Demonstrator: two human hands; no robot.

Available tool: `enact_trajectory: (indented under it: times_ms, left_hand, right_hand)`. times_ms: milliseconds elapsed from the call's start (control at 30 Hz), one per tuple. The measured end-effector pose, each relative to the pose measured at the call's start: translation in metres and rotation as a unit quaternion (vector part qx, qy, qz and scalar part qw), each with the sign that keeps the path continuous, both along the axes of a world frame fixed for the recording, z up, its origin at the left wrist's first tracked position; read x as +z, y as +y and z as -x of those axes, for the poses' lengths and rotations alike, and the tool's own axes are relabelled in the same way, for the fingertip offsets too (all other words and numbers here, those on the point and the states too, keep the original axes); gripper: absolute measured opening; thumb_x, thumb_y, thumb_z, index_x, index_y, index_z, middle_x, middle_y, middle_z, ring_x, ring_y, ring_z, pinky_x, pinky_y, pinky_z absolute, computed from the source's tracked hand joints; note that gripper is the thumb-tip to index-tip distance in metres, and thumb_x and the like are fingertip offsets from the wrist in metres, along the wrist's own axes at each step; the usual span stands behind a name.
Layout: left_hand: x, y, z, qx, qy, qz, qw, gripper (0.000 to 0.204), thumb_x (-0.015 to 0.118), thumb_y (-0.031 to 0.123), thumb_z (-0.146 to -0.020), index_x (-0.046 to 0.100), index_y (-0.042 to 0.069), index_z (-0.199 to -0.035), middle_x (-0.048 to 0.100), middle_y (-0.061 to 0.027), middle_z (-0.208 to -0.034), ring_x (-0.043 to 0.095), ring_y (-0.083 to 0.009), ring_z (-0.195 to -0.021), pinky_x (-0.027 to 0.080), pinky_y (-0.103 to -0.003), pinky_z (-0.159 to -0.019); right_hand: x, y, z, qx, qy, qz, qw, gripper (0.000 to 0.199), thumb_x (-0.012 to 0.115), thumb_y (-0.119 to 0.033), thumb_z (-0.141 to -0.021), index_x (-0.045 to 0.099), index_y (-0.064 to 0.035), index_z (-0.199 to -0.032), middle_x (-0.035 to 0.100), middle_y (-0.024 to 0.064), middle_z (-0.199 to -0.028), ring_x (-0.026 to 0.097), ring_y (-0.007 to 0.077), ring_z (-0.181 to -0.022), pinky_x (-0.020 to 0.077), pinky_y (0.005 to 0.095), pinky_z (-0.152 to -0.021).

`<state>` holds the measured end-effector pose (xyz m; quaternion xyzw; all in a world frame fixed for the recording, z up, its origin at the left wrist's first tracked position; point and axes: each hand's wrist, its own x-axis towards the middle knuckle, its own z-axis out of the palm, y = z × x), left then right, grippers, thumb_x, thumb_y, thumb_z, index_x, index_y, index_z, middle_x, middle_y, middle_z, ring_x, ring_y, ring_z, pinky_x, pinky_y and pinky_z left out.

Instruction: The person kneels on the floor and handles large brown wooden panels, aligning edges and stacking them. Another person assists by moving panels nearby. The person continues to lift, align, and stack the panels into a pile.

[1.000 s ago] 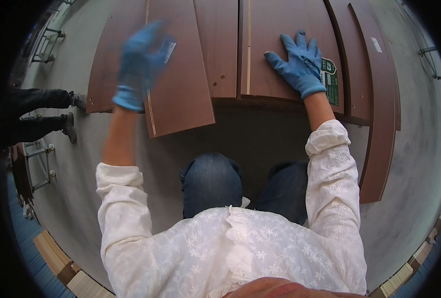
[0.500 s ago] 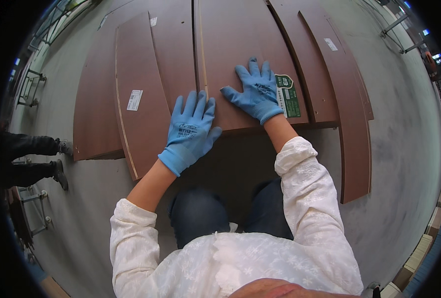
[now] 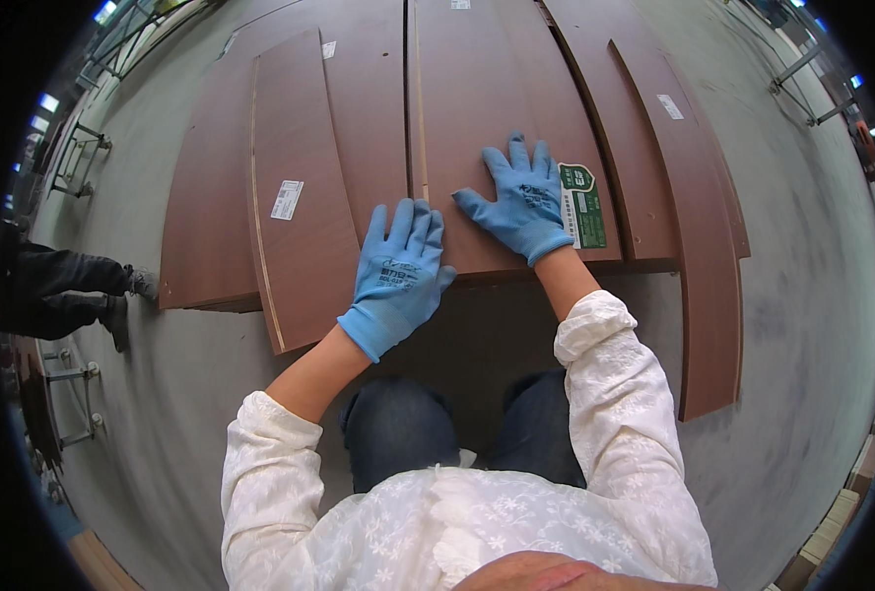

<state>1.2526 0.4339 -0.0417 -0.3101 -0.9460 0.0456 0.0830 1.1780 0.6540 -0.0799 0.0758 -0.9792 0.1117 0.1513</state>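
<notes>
Both my hands wear blue work gloves. My left hand lies flat with its fingers stretched out, at the near end of a seam between two brown panels. Its fingertips touch the light edge strip beside that seam. My right hand rests spread on the middle brown panel, just left of a green and white label. Neither hand grips anything. Left of my left hand a narrower brown board with a white sticker lies at a slant on another panel.
On the right a long brown board juts out past the stack toward me. Another person's legs stand at the left, by the stack's corner. Metal wheeled frames stand on the grey floor. Boxes line the lower right.
The panels appear shifted slightly right in the picture. My hands keep nearly the same places on them, flat and spread.
</notes>
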Motion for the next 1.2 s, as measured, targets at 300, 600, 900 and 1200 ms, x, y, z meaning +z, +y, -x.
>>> enact_trajectory:
  times_ms: [300,600,900,1200]
  left_hand:
    - [-0.001,0.007,-0.002,0.019,-0.003,-0.026,0.999,0.068,0.066,0.042,-0.096,0.059,-0.003,-0.146,0.056,-0.0205,-0.153,0.046,-0.037,-0.147,0.026,-0.056,-0.125]
    - [0.007,0.022,-0.033,0.002,-0.1,-0.391,0.915,0.052,0.07,0.02,-0.095,0.063,-0.001,-0.142,0.059,-0.0225,-0.15,0.057,-0.0371,-0.139,0.042,-0.047,-0.117]
    - [0.021,0.012,-0.072,0.187,-0.311,-0.533,0.764,0.032,0.071,0.024,-0.101,0.073,0.0,-0.121,0.077,-0.01,-0.107,0.072,-0.0167,-0.095,0.058,-0.031,-0.087]
    - [0.01,0.02,-0.088,0.293,-0.457,-0.647,0.535,0.054,0.07,0.029,-0.104,0.054,0.002,-0.148,0.066,-0.0137,-0.136,0.069,-0.0219,-0.118,0.057,-0.038,-0.102]
  right_hand:
    - [-0.002,0.016,-0.004,0.016,0.002,0.028,0.999,0.08,0.071,-0.068,-0.086,0.061,-0.0126,-0.142,0.045,0.0268,-0.16,0.036,0.0552,-0.148,0.0314,0.0641,-0.121]
    - [0.002,0.068,-0.076,-0.005,0.068,0.039,0.997,0.069,0.077,-0.055,-0.086,0.061,-0.0044,-0.131,0.057,0.0271,-0.141,0.054,0.0447,-0.133,0.046,0.0539,-0.107]
    - [0.028,0.108,-0.154,-0.283,-0.274,0.301,0.869,0.052,0.072,-0.05,-0.097,0.072,0.0009,-0.108,0.073,0.0177,-0.096,0.072,0.0329,-0.089,0.0578,0.0453,-0.082]
    - [0.015,0.103,-0.145,-0.148,-0.299,0.773,0.539,0.043,0.072,-0.036,-0.099,0.071,-0.0005,-0.122,0.076,0.0105,-0.106,0.076,0.0199,-0.085,0.0629,0.033,-0.067]
